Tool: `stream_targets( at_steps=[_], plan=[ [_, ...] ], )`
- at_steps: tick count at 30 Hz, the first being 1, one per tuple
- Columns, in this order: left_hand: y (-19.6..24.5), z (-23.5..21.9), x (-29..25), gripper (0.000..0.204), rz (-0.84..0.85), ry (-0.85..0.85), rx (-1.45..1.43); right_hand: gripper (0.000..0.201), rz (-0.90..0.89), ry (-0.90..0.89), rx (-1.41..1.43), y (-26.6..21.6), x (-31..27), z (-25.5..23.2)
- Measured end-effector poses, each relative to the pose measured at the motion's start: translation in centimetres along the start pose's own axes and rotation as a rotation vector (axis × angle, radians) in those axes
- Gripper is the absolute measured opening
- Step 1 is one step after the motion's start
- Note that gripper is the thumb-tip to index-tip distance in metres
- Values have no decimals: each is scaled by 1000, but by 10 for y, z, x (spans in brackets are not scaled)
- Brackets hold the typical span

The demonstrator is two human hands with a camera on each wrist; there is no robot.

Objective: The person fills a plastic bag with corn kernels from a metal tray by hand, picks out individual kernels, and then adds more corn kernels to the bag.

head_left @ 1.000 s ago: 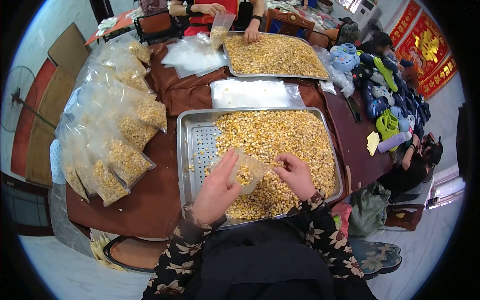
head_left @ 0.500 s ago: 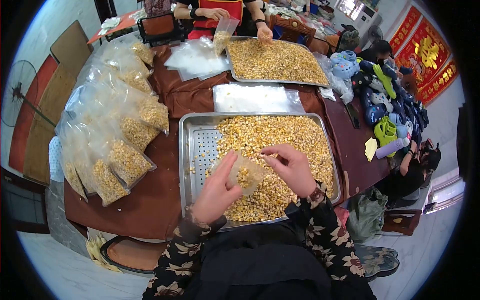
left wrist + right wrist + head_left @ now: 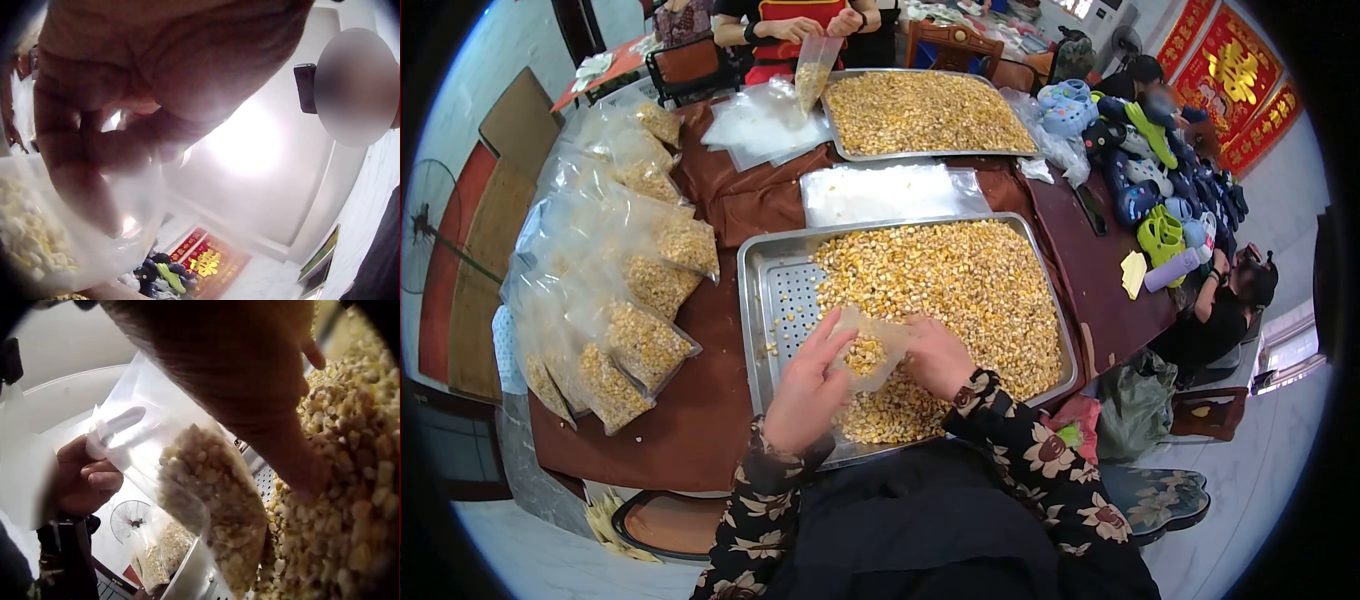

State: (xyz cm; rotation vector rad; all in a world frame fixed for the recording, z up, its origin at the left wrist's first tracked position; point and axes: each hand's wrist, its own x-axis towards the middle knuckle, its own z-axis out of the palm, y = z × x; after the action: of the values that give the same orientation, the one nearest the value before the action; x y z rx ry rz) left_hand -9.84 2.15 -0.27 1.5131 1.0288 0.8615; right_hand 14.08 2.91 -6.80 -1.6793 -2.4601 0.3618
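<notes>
My left hand point(image 3: 805, 392) grips a clear plastic bag point(image 3: 887, 345) near its mouth, with the thumb and fingers showing around the film in the right wrist view. Corn kernels point(image 3: 209, 481) fill the lower part of that bag, which hangs tilted over the perforated metal tray point(image 3: 750, 300). Just right of the bag is my right hand point(image 3: 940, 358), palm down. In the right wrist view its extended fingers point(image 3: 303, 469) reach down to the loose corn kernels point(image 3: 350, 531), the fingertips partly hidden among them.
Several filled bags point(image 3: 650, 345) lie on the brown cloth at left. Flat empty bags point(image 3: 890, 192) lie behind my tray. Across the table, a person holds a bag point(image 3: 812, 75) beside a second corn tray point(image 3: 930, 115). Rubber clogs point(image 3: 1160, 235) are piled at right.
My right hand, earlier raised with thumb and fingertips together, has moved left and down beside the bag. The person opposite has lifted a hand from the far tray toward their bag.
</notes>
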Motion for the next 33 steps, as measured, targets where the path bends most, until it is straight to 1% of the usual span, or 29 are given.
stream_targets(
  at_steps=[1, 2, 3, 4, 5, 6, 7, 9, 11, 13, 14, 15, 16, 17, 19, 20, 24, 26, 27, 29, 30, 31, 32, 33],
  plan=[
    [0, 0, 0, 55, -15, 13, -9, 36, 88, -45, 137, 5, -4, 0],
    [-1, 0, 1, 55, -18, 15, -11, 19, 119, 60, 191, 7, -13, -2],
    [-1, 1, 2, 54, 17, 33, 12, 19, 118, 57, 191, 15, -17, -1],
    [-1, 3, 3, 54, 54, 51, 35, 16, 150, 92, 269, 26, -20, 1],
    [-2, 5, 3, 54, 54, 51, 33, 13, 183, 127, 347, 34, -24, 2],
    [-3, 7, 4, 57, 43, 45, 19, 11, 223, 128, 361, 39, -25, -3],
    [-3, 9, 4, 60, 32, 39, 5, 11, 223, 128, 360, 35, -23, -13],
    [4, 10, 5, 63, 7, 24, 20, 13, 309, 161, 517, 24, -21, -42],
    [9, 12, 5, 66, -21, 6, 37, 13, 304, 191, 568, 5, -15, -73],
    [11, 13, 6, 69, -35, -3, 18, 12, 264, 236, 694, -20, -8, -101],
    [12, 13, 6, 69, -35, -4, 20, 12, 264, 238, 695, -31, -5, -111],
    [13, 13, 6, 69, -37, -5, 29, 13, 178, 271, 719, -41, -3, -119],
    [14, 13, 6, 69, -39, -4, 38, 14, 90, 303, 741, -50, 0, -123],
    [12, 13, 6, 69, -39, -2, 39, 14, 87, 303, 741, -58, 2, -125],
    [5, 14, 6, 68, -6, 15, 42, 12, 7, 280, 794, -70, 5, -125],
    [5, 13, 6, 68, -6, 20, 40, 13, -31, 286, 770, -71, 6, -121],
    [9, 11, 5, 67, -17, 21, 13, 14, -21, 300, 806, -71, 8, -117],
    [9, 10, 4, 68, -22, 13, 15, 16, 98, 309, 903, -61, 7, -115],
    [8, 10, 4, 67, -26, 11, 0, 16, 99, 308, 903, -53, 6, -111],
    [9, 10, 3, 67, -28, 4, -17, 15, 242, 249, 895, -30, 4, -100],
    [10, 10, 3, 67, -31, 6, -26, 21, 334, 107, 812, -16, 1, -96],
    [11, 10, 3, 66, -32, 10, -34, 21, 335, 108, 811, 1, -2, -82],
    [11, 9, 3, 66, -31, 9, -34, 28, 228, 64, 603, 18, -8, -63],
    [10, 9, 3, 66, -22, 18, -47, 34, 122, 21, 395, 20, -13, -57]
  ],
)
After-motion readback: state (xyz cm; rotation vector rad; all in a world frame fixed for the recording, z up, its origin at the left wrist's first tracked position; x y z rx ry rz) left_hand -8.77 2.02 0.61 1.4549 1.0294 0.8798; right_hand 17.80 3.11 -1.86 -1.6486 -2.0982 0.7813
